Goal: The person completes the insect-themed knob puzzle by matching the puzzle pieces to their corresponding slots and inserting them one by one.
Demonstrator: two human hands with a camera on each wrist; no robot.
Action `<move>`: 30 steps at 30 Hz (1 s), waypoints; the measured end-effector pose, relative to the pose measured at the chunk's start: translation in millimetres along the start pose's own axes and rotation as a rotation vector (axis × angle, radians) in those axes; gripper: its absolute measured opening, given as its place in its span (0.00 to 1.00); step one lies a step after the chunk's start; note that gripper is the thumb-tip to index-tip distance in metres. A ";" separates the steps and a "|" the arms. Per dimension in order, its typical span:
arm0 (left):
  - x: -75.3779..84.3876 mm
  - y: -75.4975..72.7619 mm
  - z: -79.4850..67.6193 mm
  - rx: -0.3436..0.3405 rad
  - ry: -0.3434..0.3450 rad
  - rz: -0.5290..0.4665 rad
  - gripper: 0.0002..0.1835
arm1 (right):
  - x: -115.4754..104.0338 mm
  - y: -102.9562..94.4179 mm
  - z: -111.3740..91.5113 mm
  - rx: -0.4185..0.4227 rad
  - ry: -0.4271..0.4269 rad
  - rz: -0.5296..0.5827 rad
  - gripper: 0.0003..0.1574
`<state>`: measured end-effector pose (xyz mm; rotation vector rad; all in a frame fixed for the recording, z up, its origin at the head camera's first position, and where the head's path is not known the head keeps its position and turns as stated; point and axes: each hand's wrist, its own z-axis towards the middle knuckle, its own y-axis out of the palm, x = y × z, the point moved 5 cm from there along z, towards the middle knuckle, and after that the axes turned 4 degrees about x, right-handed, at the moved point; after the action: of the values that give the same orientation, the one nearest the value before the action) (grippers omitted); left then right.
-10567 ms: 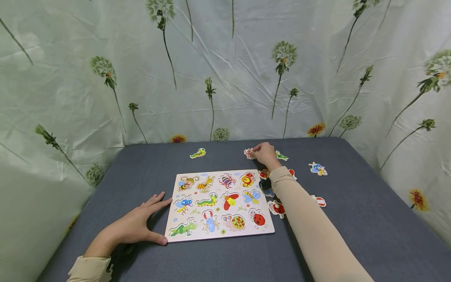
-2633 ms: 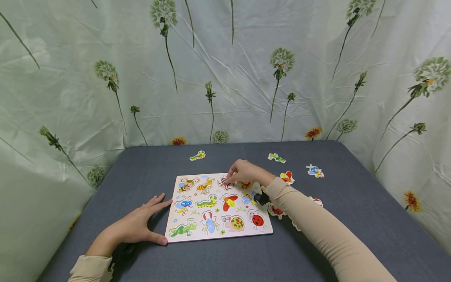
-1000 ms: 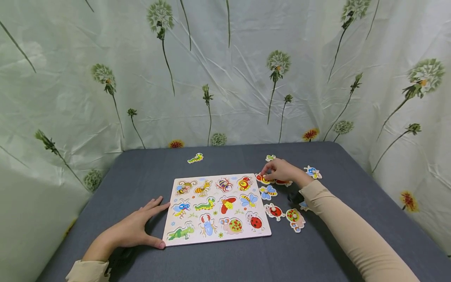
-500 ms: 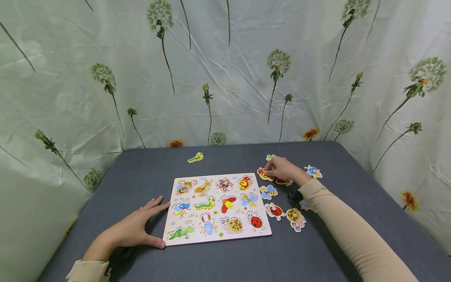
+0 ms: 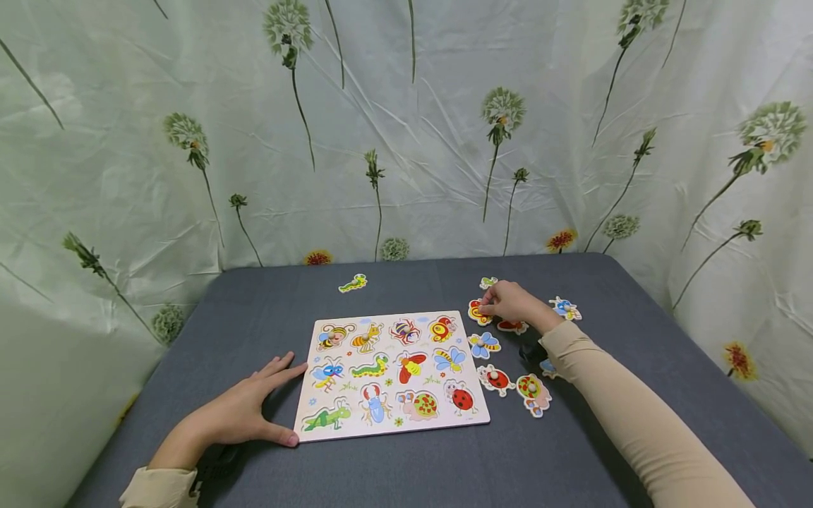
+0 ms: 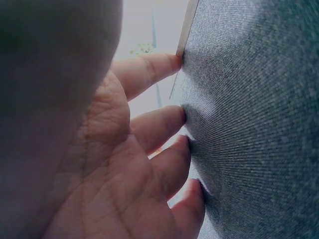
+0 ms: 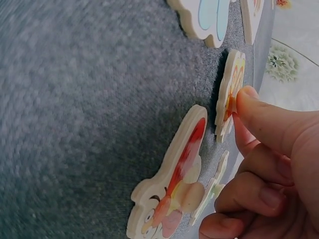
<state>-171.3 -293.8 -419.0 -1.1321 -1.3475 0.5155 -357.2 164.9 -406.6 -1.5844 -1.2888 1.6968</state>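
The pale wooden puzzle board (image 5: 346, 388) lies flat on the table, with pictures of insects. My left hand (image 5: 244, 402) rests at its left side, fingers spread, index fingertip and thumb at the board's edge; in the left wrist view the fingertips (image 6: 175, 63) meet the cloth. My right hand (image 5: 516, 305) pinches the knob of a red-and-yellow bug puzzle piece (image 7: 231, 89) between thumb and finger, just beyond the board's far right corner. Beside it lies a red-winged insect piece (image 7: 187, 154). A spider piece (image 5: 404, 332) with a knob sits in the board's top row.
Right of the board lie a blue-winged bee piece (image 5: 484, 345), a ladybug piece (image 5: 495, 380) and a snail piece (image 5: 533, 395). Farther back are a blue insect piece (image 5: 565, 308), a partly hidden green piece (image 5: 488, 282) and a caterpillar piece (image 5: 353, 283). A flowered curtain (image 5: 406, 141) hangs behind.
Earlier my right hand moved the spider piece from the table behind onto the board. It then took the bug piece, which has since turned and shifted slightly back and right. My left hand stays put.
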 end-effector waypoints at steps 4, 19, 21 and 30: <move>0.0 -0.6 0.6 0.003 0.004 0.007 0.66 | 0.3 -0.3 -0.7 0.007 0.005 -0.001 0.13; -0.7 0.7 0.5 0.004 -0.016 -0.005 0.67 | 2.9 -0.5 0.6 -0.009 0.021 0.052 0.13; -0.3 0.5 0.2 0.004 -0.016 -0.008 0.67 | 3.9 -1.3 0.3 -0.011 0.011 0.064 0.13; -0.3 0.7 0.0 0.003 -0.016 -0.012 0.67 | 9.6 -0.8 1.1 -0.022 -0.047 0.086 0.12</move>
<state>-171.2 -293.8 -419.7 -1.1194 -1.3662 0.5188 -360.5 173.0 -410.8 -1.6430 -1.2831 1.7871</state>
